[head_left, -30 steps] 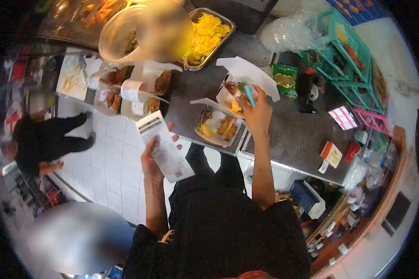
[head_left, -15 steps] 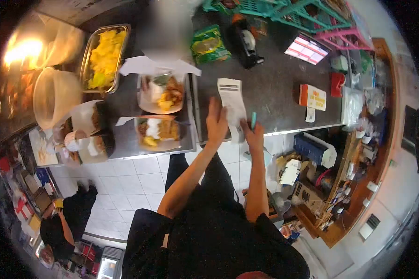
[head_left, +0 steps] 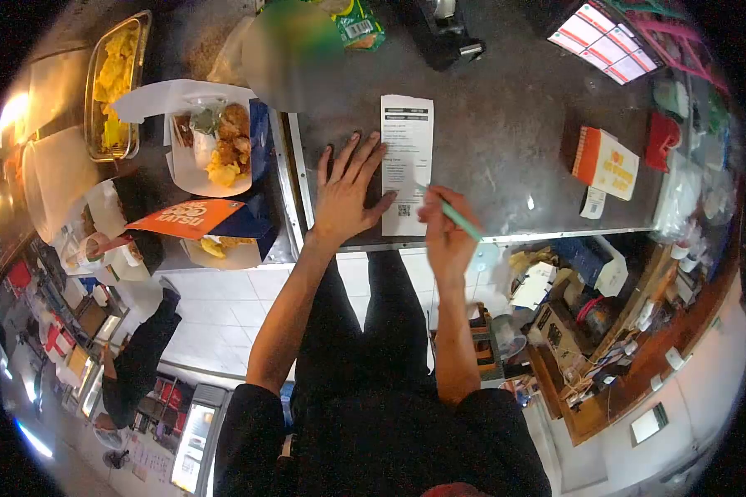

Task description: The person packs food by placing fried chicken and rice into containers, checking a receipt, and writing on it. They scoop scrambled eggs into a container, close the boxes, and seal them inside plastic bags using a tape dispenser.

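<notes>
A printed paper receipt (head_left: 406,137) lies flat on the dark counter, its lower end close to the front edge. My left hand (head_left: 346,192) rests flat beside it with fingers spread, fingertips and thumb at the paper's left edge. In my right hand (head_left: 448,240) is a slim light-green pen (head_left: 462,222), pinched between the fingers and slanted. Its writing end is over the right side of the receipt, near the printed QR code.
To the left stand an open food box (head_left: 182,166) and another with an orange lid (head_left: 192,219). A clear tray (head_left: 91,149) holds yellow food. A black tape dispenser (head_left: 435,41), tablet (head_left: 607,43) and orange-white box (head_left: 609,164) lie farther off. Another person (head_left: 141,356) stands lower left.
The receipt, earlier hanging over the counter's edge, now lies flat on top. My left hand has spread out beside it. My right hand has brought the pen over the paper. An orange lid shows on the nearer box.
</notes>
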`<state>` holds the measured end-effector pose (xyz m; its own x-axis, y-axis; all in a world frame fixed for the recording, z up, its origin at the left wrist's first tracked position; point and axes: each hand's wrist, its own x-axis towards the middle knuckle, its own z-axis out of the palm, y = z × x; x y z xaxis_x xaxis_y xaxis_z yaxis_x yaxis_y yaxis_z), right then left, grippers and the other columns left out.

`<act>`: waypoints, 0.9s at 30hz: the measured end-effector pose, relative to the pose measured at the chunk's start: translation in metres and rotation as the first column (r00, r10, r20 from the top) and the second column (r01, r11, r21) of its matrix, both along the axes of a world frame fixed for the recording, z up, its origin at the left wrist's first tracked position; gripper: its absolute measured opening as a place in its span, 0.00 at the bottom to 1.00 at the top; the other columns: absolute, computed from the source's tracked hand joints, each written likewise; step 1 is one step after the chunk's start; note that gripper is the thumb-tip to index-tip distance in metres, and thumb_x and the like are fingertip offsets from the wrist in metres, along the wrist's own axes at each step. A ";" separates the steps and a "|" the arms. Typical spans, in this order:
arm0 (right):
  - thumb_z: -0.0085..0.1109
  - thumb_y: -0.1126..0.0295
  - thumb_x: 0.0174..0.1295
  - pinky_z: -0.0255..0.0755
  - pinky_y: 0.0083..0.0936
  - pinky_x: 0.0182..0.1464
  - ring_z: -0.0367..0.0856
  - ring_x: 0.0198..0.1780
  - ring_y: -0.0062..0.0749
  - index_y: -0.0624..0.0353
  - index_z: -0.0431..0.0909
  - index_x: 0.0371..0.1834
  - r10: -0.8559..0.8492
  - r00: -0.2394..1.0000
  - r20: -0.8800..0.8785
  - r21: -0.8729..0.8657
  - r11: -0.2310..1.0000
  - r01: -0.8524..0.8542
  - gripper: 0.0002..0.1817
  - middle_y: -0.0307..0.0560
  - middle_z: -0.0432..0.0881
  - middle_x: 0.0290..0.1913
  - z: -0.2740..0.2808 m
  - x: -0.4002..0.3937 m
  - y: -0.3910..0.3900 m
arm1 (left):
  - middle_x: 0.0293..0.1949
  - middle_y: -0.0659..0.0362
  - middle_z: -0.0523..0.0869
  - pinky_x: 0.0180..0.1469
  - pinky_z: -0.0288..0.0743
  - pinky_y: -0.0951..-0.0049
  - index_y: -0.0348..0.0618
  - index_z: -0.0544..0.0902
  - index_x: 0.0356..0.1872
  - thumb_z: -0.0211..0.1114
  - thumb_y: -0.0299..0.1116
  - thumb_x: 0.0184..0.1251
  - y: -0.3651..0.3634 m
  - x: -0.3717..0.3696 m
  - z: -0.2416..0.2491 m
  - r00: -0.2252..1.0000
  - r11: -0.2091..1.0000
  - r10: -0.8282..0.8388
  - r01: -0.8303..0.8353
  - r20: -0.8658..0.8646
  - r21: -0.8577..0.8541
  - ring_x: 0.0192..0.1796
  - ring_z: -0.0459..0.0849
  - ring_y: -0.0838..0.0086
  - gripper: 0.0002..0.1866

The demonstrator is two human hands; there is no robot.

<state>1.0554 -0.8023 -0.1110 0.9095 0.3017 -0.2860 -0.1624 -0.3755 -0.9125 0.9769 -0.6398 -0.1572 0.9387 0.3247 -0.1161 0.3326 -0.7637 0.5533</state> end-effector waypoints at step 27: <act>0.70 0.62 0.61 0.72 0.21 0.27 0.78 0.26 0.20 0.66 0.83 0.43 0.134 0.968 -0.212 0.006 0.991 -0.135 0.17 0.43 0.82 0.26 -0.029 0.040 0.023 | 0.77 0.51 0.56 0.75 0.43 0.40 0.47 0.63 0.73 0.66 0.52 0.60 0.002 -0.013 0.001 0.991 0.998 0.004 0.004 0.133 -0.063 0.78 0.54 0.55 0.42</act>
<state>1.0959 -0.7796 -0.1401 0.7794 0.4139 -0.4704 -0.2988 -0.4144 -0.8596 0.9638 -0.6379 -0.1564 0.9472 0.3205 -0.0103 0.2525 -0.7257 0.6400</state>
